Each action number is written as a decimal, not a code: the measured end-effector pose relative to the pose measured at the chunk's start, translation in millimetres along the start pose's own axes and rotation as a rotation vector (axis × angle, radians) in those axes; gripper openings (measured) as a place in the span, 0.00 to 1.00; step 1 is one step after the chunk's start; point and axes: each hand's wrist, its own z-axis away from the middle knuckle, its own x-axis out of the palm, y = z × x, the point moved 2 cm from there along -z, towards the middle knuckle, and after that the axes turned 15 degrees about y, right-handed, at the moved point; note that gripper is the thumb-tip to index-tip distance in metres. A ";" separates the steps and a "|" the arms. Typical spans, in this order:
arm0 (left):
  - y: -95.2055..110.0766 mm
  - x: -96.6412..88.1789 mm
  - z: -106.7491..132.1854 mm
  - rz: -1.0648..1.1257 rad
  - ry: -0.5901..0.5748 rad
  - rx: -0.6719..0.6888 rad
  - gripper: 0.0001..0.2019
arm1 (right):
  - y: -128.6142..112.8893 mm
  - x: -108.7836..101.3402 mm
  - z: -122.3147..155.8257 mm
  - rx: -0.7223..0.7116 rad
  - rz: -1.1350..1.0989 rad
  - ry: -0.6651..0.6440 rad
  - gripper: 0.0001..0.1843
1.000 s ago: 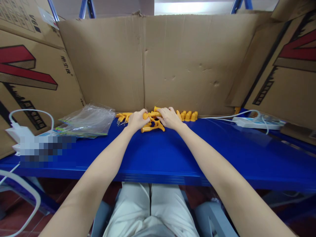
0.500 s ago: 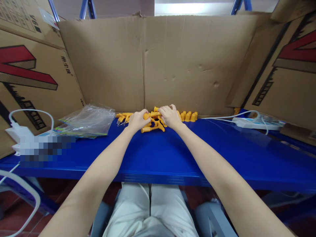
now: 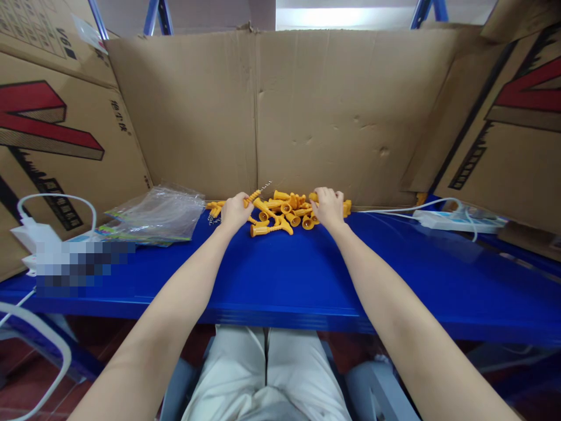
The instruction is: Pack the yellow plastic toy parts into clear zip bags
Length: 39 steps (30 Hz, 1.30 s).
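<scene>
**Grip.** Your left hand [image 3: 234,211] is closed around a slender orange plastic stem [image 3: 251,197]. Thumb and fingers pinch its near end. The free end slants up and away to the right of the knuckles, and a thin metal chain [image 3: 264,187] trails from its tip. Your right hand [image 3: 328,206] lies palm down, fingers curled over the right edge of a heap of orange trumpet-shaped plastic parts [image 3: 287,211]. Its fingertips are hidden behind the back of the hand, so you cannot tell whether they pinch a part or merely rest on the heap.

**Position of the parts.** The heap lies between your two hands, touching the right one and just beside the left. A long orange part [image 3: 269,229] lies at the heap's near edge, just right of your left wrist. A row of small orange caps [image 3: 347,205] shows just past your right hand, partly covered by it.

**Surroundings.** Loose bits of chain [image 3: 213,217] lie near your left hand on its left, and beyond them is a stack of clear plastic bags [image 3: 153,215]. Everything rests on a blue tabletop [image 3: 307,275]. A brown cardboard wall [image 3: 315,111] stands just behind both hands. Well to the right of your right hand lies a white power strip [image 3: 456,220] with its cable.
</scene>
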 end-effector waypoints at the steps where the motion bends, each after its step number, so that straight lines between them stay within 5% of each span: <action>1: -3.8 0.7 -1.6 0.012 0.013 -0.031 0.15 | 10.4 0.4 3.3 0.075 0.020 -0.002 0.13; 7: -28.9 8.5 -6.3 0.099 0.027 -0.188 0.16 | 62.1 -2.3 25.3 0.529 0.146 -0.001 0.17; 12: -42.2 17.0 -3.4 0.055 -0.009 -0.182 0.28 | 77.8 -1.7 34.4 0.749 0.121 -0.079 0.18; 18: -51.4 22.6 3.7 -0.041 -0.084 -0.219 0.36 | 79.6 0.6 37.3 0.871 0.087 -0.147 0.19; 24: -61.8 28.3 3.7 -0.057 -0.159 -0.259 0.33 | 85.7 4.2 42.0 1.005 0.031 -0.150 0.18; 39: -66.3 32.6 3.7 -0.144 -0.239 -0.325 0.27 | 88.5 8.8 42.4 1.022 0.131 -0.236 0.11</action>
